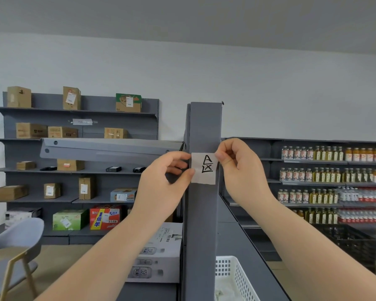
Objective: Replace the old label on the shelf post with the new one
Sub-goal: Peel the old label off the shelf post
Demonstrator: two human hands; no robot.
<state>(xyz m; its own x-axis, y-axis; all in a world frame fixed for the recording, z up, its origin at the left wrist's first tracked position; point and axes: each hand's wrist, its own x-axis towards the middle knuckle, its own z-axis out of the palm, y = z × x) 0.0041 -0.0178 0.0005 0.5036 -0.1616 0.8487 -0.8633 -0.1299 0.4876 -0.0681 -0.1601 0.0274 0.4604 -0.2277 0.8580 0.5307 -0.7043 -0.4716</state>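
Label [203, 168], white paper marked "A" over a second character, lies flat against the front face of the grey shelf post [204, 213], between the two hands: left hand [165, 181] fingers [188, 172] pinch its left edge, right hand [243, 168] fingers [220, 157] pinch its upper right corner. Cannot tell whether this is the old label being peeled or the new one being set; judged from the even two-sided grip, probably positioning. If so, next move calls for squaring it to the post and pressing it down outward from the fingers
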